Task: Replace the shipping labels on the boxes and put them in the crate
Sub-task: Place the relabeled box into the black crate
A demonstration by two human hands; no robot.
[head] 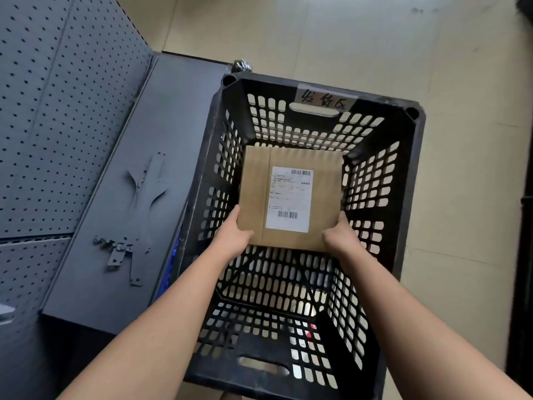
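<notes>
Left hand (230,235) and right hand (340,235) each grip a near corner of the box (256,197). It sits level between them, low inside the crate (416,145), label (290,199) up, probably to land flat and readable.

Place is reading as a warehouse or shop stockroom, dispatch side. Grey perforated metal shelving panels (57,125) are standing on the left, with a matching steel shelf (161,134) carrying loose brackets (124,252). A black slotted plastic crate (411,180) is sitting just beside it, pale floor tiles (375,39) showing around, a handwritten tape tag (327,100) sticking to its far wall. A cardboard box (256,192) is bearing a printed shipping label (290,199) with two barcodes.
</notes>
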